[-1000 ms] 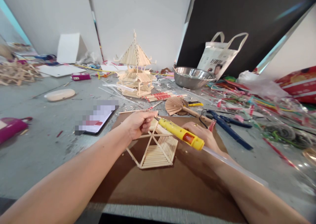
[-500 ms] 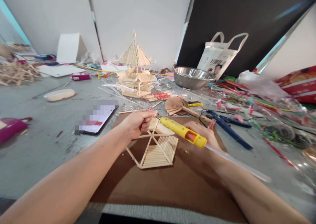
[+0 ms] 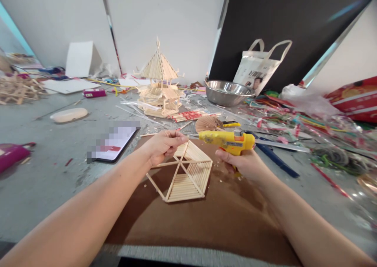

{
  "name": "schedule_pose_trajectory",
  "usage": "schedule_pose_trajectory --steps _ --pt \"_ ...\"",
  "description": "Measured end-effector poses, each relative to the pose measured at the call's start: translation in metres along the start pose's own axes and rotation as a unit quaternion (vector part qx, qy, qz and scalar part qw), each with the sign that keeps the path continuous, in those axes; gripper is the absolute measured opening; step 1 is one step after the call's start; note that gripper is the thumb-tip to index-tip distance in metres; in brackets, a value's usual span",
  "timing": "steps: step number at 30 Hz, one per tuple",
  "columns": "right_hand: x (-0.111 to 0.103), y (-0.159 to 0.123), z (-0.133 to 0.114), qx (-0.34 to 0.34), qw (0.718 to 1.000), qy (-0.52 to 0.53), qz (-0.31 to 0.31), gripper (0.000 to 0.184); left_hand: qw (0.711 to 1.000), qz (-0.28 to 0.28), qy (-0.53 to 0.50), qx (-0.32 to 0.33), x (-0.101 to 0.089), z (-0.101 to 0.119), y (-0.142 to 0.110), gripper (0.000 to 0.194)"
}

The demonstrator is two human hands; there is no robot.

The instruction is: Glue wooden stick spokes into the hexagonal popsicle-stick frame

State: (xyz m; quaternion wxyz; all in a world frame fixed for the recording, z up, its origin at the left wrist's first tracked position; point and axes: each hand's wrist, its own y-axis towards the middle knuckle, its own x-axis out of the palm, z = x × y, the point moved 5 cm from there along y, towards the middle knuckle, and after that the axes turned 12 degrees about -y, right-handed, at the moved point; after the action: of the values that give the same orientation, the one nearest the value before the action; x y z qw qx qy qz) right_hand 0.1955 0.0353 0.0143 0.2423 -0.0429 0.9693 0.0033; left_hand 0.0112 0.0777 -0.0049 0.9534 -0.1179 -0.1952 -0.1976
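My right hand (image 3: 246,163) is wrapped round the handle of a yellow hot glue gun (image 3: 226,140). A clear glue stick (image 3: 282,146) sticks out of its back end, and its nozzle points left, close to my left fingertips. Pinched closed, my left hand (image 3: 165,146) is at the far left side of a six-sided frame of thin wooden sticks (image 3: 184,184); what its fingers hold is too small to make out. Rows of sticks fill several sections on the frame's right and near sides, while the left ones are open. The frame lies on a brown board (image 3: 176,227).
A stick-built pavilion model (image 3: 159,86) stands behind, near red-marked sticks (image 3: 191,115) and a steel bowl (image 3: 228,93). A phone (image 3: 118,143) lies left; blue pliers (image 3: 277,161), a paper-like fan shape (image 3: 207,123) and a yellow cutter (image 3: 231,124) lie right, among scraps.
My right hand has turned the glue gun from a slant to nearly level, its nozzle still by my left hand. My left hand has barely shifted.
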Motion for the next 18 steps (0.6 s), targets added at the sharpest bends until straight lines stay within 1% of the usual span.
schedule_pose_trajectory --steps 7,18 --pt "-0.0004 -0.0016 -0.0004 0.001 1.000 0.011 0.001 0.030 1.000 0.007 0.022 -0.001 0.0001 -0.0002 -0.0008 0.019" --pt "0.0008 -0.0009 -0.0005 -0.002 1.000 0.010 -0.007 0.028 1.000 0.015 0.020 0.007 0.0018 0.0021 -0.0018 0.020"
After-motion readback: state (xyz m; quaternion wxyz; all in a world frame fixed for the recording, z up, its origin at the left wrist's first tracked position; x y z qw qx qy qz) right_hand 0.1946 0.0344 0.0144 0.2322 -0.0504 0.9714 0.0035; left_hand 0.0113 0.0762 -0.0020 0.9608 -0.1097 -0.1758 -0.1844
